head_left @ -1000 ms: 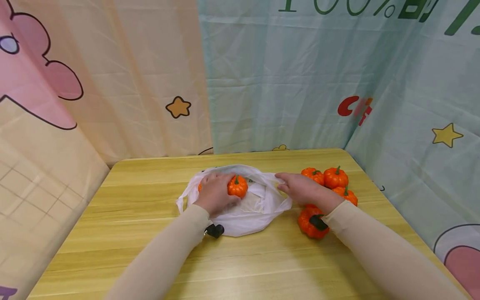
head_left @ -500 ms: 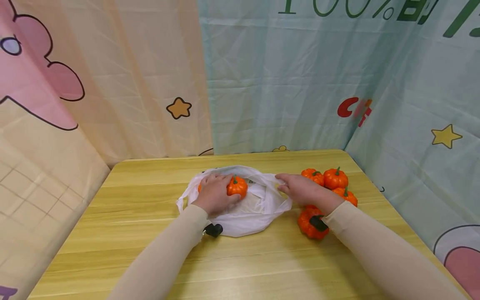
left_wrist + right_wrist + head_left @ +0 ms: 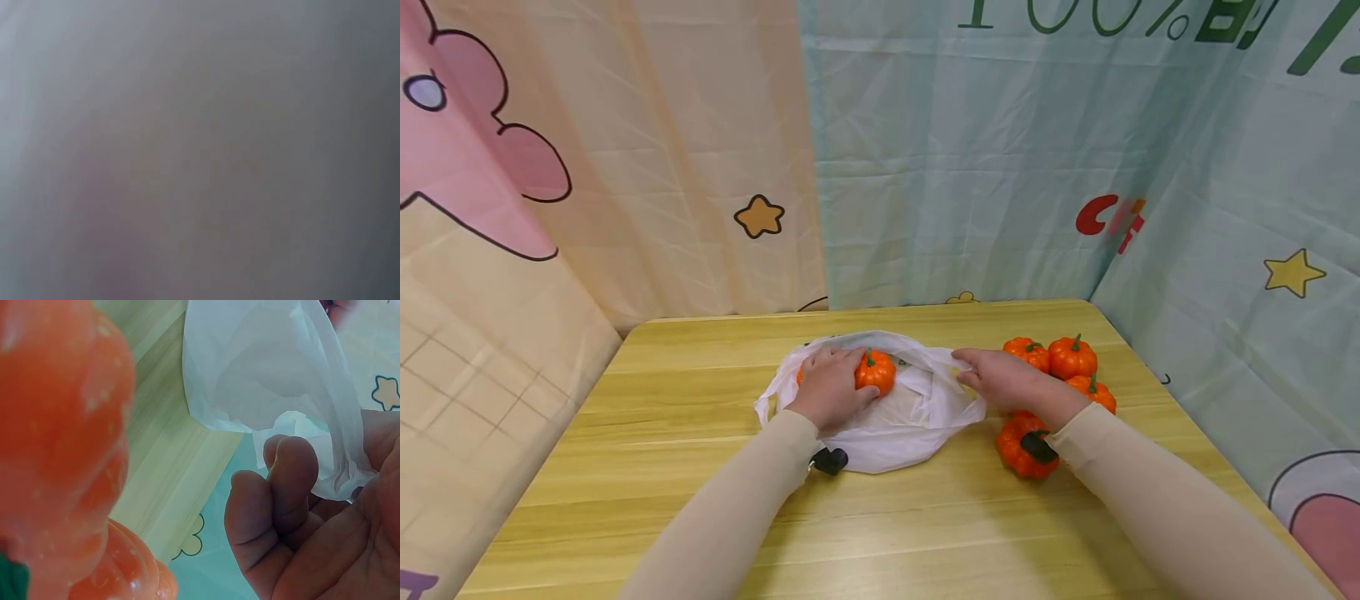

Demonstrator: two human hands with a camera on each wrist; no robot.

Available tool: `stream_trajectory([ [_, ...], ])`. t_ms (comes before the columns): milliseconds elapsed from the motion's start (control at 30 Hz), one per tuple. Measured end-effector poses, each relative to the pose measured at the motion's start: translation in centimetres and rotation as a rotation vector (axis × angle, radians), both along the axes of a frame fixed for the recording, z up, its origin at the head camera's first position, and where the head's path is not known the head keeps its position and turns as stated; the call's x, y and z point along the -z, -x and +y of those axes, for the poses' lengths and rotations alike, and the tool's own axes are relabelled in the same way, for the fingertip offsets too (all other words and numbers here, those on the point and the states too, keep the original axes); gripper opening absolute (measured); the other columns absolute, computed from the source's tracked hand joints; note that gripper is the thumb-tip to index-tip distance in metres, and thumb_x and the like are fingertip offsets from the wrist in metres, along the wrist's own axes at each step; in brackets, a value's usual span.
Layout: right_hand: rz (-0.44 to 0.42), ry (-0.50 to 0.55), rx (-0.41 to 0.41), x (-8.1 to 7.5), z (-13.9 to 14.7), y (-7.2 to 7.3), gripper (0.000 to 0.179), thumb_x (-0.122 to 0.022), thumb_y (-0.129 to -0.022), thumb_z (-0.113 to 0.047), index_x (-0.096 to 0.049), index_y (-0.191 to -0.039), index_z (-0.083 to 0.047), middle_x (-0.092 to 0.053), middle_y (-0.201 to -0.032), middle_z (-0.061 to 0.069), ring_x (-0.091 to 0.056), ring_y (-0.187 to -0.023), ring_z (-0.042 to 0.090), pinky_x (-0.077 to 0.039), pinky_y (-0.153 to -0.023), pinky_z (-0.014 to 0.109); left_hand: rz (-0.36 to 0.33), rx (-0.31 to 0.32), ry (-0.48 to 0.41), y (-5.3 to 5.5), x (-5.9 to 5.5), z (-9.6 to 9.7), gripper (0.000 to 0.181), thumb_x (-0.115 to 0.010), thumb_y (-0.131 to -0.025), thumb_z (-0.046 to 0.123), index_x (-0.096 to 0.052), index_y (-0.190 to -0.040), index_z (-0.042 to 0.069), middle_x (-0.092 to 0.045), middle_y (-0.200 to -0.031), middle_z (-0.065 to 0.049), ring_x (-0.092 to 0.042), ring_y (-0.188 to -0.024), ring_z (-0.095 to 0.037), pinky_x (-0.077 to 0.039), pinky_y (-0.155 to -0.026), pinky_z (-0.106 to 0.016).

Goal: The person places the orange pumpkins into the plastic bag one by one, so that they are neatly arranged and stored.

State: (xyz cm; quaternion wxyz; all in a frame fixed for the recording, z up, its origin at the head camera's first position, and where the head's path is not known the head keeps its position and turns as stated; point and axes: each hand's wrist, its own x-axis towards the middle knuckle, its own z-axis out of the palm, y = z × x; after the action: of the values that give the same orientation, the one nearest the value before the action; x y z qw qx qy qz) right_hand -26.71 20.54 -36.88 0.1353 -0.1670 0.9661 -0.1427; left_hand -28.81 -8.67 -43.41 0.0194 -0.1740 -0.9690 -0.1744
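A white plastic bag (image 3: 880, 450) lies with its mouth spread open on the table. Inside it sits a small orange pumpkin (image 3: 878, 375) with a green stem. My left hand (image 3: 829, 390) reaches into the bag and grips this pumpkin from its left side, thumb at the lower front. A bit of orange (image 3: 799, 375) shows past the other side of that hand, mostly hidden. My right hand (image 3: 1000, 379) pinches the bag's right handle (image 3: 344, 481); in the right wrist view the handle loops down into the fingers. The left wrist view is only a grey blur.
Several more orange pumpkins (image 3: 1072, 357) stand at the table's right, behind and under the right wrist. One pumpkin (image 3: 1022, 450) is close below the right cuff. The wooden table (image 3: 700, 467) meets printed curtains (image 3: 970, 192) at the back and sides.
Almost nothing differs: both hands, the bag and the pumpkins keep their places, apart from a slight shift of the left thumb against the pumpkin.
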Motion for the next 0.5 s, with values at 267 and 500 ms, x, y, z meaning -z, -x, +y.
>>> stream_trajectory([
  [267, 0.006, -0.009, -0.008, 0.15, -0.09, 0.10, 0.055, -0.055, -0.110, -0.028, -0.043, -0.159, -0.004, -0.052, -0.157, 0.022, -0.053, -0.142, 0.043, -0.039, -0.120, 0.060, -0.009, 0.002, 0.014, 0.00, -0.02, 0.12, 0.076, -0.073, -0.098, 0.048, -0.045, -0.160, 0.013, -0.055, -0.157, -0.007, -0.043, -0.141, -0.036, -0.034, -0.113, -0.058],
  [500, -0.004, -0.004, 0.002, 0.10, -0.21, 0.18, 0.055, -0.053, -0.111, -0.028, -0.042, -0.160, -0.006, -0.051, -0.159, 0.021, -0.052, -0.144, 0.042, -0.038, -0.121, 0.060, -0.005, -0.002, -0.002, 0.05, 0.05, -0.04, 0.076, -0.074, -0.097, 0.047, -0.047, -0.159, 0.014, -0.056, -0.156, -0.007, -0.043, -0.140, -0.036, -0.035, -0.112, -0.058],
])
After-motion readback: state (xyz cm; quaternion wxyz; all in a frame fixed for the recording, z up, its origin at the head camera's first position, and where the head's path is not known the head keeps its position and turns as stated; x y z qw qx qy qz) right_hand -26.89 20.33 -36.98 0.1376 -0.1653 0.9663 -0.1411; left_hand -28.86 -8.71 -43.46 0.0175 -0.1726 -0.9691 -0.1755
